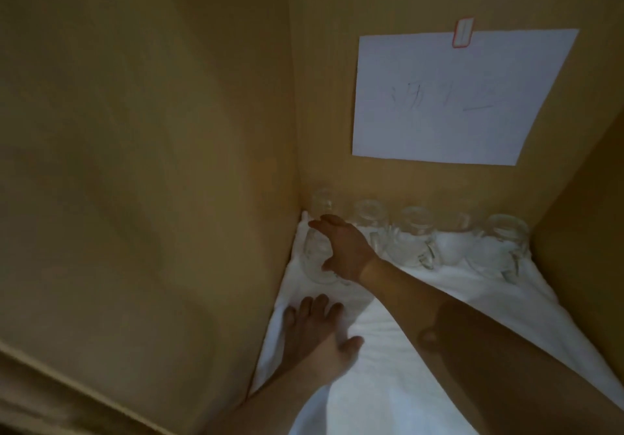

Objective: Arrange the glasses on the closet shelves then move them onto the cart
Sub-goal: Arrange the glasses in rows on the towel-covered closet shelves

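Several clear glass mugs stand in a row along the back of a closet shelf covered by a white cloth [422,316]. One glass mug [315,259] stands in front of the row at the far left corner. My right hand [341,248] reaches across to it, fingers curved around its right side and thumb at its base. My left hand [317,330] lies flat on the cloth just in front, fingers straight. More mugs stand at centre [410,238] and right [499,248].
Tan wooden closet walls [152,164] close in the shelf on the left, back and right. A white paper sheet [456,96] with faint handwriting is taped to the back wall above the mugs.
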{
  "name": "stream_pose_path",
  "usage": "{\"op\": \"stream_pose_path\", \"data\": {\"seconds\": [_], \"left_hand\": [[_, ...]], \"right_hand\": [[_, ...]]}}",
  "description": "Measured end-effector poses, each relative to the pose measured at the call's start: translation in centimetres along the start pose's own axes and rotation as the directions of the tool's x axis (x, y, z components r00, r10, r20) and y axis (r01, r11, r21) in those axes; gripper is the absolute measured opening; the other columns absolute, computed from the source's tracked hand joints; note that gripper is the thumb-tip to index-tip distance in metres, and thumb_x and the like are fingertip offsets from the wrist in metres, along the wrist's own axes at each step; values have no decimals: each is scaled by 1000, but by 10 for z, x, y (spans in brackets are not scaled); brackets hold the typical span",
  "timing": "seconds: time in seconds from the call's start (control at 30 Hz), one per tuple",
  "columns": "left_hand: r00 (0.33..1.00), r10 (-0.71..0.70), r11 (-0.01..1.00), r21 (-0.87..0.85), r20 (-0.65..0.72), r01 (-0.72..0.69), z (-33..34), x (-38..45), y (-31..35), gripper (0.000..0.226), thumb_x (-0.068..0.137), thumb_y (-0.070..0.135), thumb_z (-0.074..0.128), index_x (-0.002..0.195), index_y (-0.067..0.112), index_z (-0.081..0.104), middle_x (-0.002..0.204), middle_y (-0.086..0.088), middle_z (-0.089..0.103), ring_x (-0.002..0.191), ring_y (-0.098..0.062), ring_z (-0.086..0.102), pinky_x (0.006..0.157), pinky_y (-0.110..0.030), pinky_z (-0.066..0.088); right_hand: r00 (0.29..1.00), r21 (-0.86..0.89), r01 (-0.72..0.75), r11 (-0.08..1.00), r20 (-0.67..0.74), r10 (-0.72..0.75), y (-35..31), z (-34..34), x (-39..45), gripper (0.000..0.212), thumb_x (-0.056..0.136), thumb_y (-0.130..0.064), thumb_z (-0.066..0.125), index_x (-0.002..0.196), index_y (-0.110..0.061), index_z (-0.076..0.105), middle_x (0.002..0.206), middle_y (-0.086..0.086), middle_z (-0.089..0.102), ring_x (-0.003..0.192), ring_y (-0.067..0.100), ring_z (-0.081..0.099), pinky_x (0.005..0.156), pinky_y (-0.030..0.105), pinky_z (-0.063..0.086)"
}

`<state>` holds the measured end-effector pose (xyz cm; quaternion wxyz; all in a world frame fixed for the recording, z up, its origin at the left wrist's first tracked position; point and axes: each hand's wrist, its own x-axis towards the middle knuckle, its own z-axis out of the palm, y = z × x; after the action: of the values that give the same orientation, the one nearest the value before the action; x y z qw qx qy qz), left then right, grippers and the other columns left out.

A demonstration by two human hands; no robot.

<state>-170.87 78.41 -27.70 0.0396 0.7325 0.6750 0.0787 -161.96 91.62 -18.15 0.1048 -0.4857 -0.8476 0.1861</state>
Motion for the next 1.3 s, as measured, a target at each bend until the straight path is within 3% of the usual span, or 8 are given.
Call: {"op": "stream_pose_path", "data": {"seconds": [0.13,0.27,0.33,0.43,0.6,0.77,1.0,1.3], "left_hand": [[999,1,1000,-10,-32,-1,10,4,-5,61,68,77,53,106,32,67,112,2,67,103,-28,62,85,-47,37],[999,-39,999,3,13,39,7,1,2,65,79,75,44,126,34,58,133,3,58,125,-27,51,98,-50,36],[997,-54,998,24,63,53,2,1,3,68,84,75,39,139,35,46,145,6,45,137,-24,37,110,-47,29],[992,-98,995,-18,78,99,-9,-4,5,70,85,75,38,140,34,43,145,7,43,139,-21,32,116,-42,26],[990,-126,987,-88,56,131,-34,-18,22,70,92,70,41,150,32,38,151,4,40,143,-22,30,115,-41,30],[992,-123,989,-81,1,123,-59,-49,59,65,93,63,49,148,28,42,151,1,44,140,-25,36,110,-42,38],[991,-83,996,-46,-107,79,-91,-92,95,62,96,58,49,150,29,41,156,0,39,144,-26,30,112,-42,33],[981,-145,989,-39,-126,142,-106,-163,92,61,98,56,48,151,27,40,158,-1,36,146,-26,27,116,-42,31]], "right_hand": [[1000,-40,-15,999,24,16,4,4,4,100,78,-14,85,159,-28,27,167,9,16,149,32,26,117,37,30],[997,-87,-73,993,-31,71,5,9,-14,99,86,-29,78,160,-36,13,168,10,7,149,37,22,118,43,29],[991,-57,-117,991,-70,113,8,10,-30,97,86,-34,77,160,-36,14,167,11,10,148,36,24,117,43,32],[981,-59,-160,985,-120,152,17,5,-60,91,86,-34,78,159,-32,23,163,14,23,145,36,31,113,40,37],[969,-56,-216,975,-136,207,33,-7,-117,80,90,-37,73,157,-32,30,161,10,28,144,35,31,115,42,34],[961,-9,-244,970,-135,241,37,-12,-173,78,89,-39,72,156,-34,31,161,8,28,145,32,29,115,39,34],[964,-4,-237,972,-124,234,30,-18,-243,77,90,-42,67,156,-31,30,161,4,28,144,30,29,115,39,34],[979,-11,-186,982,-89,184,3,-9,-294,80,91,-47,65,158,-27,27,159,6,32,143,31,30,114,41,35]]}}
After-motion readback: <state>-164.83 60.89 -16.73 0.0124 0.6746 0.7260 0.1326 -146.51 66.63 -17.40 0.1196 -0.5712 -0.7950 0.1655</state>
